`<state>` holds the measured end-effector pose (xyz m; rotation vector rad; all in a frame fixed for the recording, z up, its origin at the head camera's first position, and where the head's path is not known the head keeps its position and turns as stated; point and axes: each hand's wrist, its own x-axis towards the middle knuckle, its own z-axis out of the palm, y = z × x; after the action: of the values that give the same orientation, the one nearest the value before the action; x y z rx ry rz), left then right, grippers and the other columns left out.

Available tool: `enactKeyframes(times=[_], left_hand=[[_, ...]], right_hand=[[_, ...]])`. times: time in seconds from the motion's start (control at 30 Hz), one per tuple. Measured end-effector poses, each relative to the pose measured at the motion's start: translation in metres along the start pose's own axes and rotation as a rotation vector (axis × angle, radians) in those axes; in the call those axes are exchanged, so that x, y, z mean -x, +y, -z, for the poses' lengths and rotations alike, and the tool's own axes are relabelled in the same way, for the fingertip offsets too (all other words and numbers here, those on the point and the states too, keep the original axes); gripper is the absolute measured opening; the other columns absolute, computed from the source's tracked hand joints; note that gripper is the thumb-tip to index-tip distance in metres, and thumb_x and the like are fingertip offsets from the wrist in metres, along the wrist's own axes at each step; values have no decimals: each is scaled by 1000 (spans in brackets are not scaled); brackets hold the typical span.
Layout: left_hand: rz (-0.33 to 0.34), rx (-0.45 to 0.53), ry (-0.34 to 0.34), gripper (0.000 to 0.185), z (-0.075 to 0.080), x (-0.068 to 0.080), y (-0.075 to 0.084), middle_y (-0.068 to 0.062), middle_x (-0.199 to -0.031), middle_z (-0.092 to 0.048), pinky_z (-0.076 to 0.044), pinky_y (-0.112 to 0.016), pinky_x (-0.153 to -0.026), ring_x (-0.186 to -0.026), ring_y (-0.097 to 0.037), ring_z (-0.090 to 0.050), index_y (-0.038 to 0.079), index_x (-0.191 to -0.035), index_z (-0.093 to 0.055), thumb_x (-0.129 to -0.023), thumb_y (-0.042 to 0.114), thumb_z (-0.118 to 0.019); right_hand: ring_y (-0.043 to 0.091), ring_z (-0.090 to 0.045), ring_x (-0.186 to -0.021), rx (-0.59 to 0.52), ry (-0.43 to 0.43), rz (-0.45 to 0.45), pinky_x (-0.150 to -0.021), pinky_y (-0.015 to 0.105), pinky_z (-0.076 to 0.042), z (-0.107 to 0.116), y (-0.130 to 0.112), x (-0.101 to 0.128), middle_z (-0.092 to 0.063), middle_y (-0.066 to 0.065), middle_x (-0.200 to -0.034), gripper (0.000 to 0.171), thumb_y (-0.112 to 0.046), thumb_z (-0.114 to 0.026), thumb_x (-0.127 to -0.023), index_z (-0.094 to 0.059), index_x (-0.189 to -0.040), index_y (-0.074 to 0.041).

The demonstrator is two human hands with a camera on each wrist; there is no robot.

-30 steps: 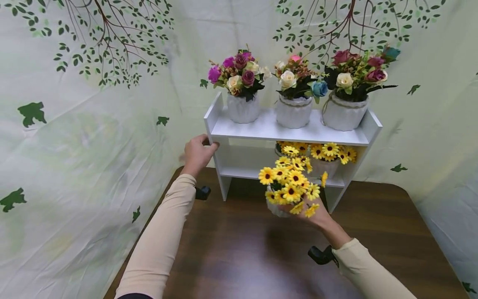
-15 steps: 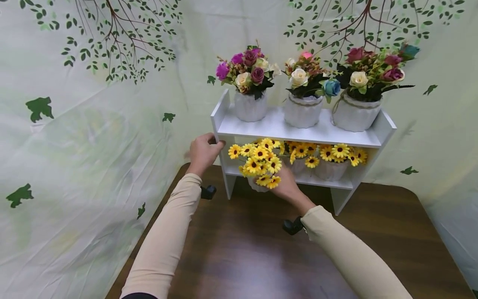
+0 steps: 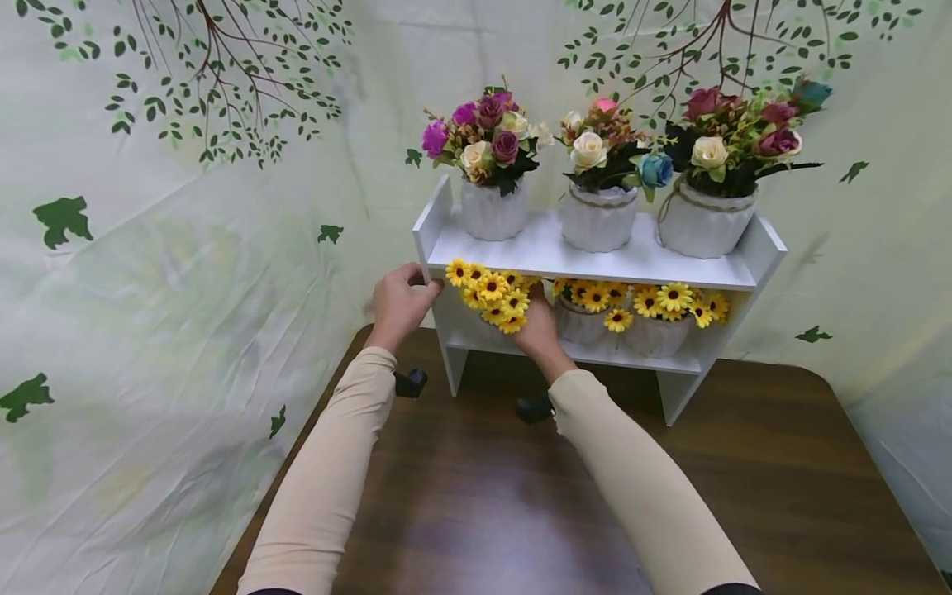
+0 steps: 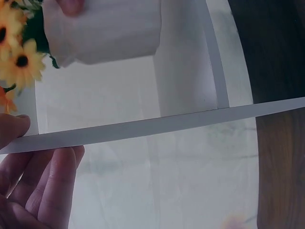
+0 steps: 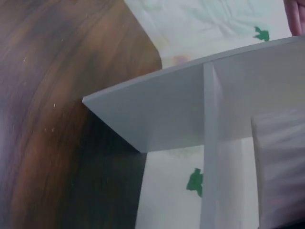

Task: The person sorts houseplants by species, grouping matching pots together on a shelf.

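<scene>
My left hand (image 3: 402, 306) grips the left side panel of a white two-tier shelf (image 3: 541, 241). In the left wrist view, the thumb and fingers of that hand (image 4: 45, 183) lie on opposite faces of the panel edge. My right hand (image 3: 537, 330) holds a white flowerpot (image 4: 105, 31) of yellow, dark-centred daisies (image 3: 491, 291) at the left of the lower tier. The blooms hide most of this pot in the head view. In the right wrist view, the pot (image 5: 286, 167) appears inside the shelf, past the lower board; the right hand is out of sight there.
Two more pots of yellow daisies (image 3: 591, 322) (image 3: 658, 335) stand on the lower tier to the right. Three white pots of mixed roses (image 3: 494, 211) (image 3: 598, 219) (image 3: 706, 223) line the top. The shelf stands on a brown wooden table (image 3: 476, 496) before leaf-printed cloth (image 3: 186, 248).
My right hand has carried the potted daisies left and back, from in front of the shelf into the lower tier's left part. My left hand keeps its hold on the side panel.
</scene>
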<state>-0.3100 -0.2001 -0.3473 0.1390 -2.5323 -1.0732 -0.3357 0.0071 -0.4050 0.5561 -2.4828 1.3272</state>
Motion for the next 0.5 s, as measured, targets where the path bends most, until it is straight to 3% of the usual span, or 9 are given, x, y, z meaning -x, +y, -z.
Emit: enactKeyframes(times=[0.17, 0.33, 0.5], left_hand=[[17, 7, -9, 34, 3, 0, 1, -15, -112, -74, -55, -46, -85, -103, -31, -69, 6, -109, -72, -88, 32, -67], [41, -7, -11, 34, 4, 1, 0, -14, -114, -74, -56, -45, -84, -103, -30, -69, 6, -112, -71, -89, 31, -66], [41, -12, -26, 34, 2, 1, 2, -14, -113, -73, -55, -44, -82, -102, -30, -68, 7, -113, -71, -89, 32, -66]], right_hand=[[39, -51, -133, -100, 50, -99, -107, 52, -45, -15, -3, -4, -42, 25, -147, 78, -24, -69, -91, -27, -150, 2], [39, -53, -129, -114, 63, -117, -106, 52, -46, -24, -4, -5, -47, 25, -142, 78, -26, -71, -88, -30, -148, 3], [41, -57, -123, -81, 87, -140, -102, 51, -49, -26, -3, -4, -51, 27, -138, 77, -17, -73, -84, -34, -146, 7]])
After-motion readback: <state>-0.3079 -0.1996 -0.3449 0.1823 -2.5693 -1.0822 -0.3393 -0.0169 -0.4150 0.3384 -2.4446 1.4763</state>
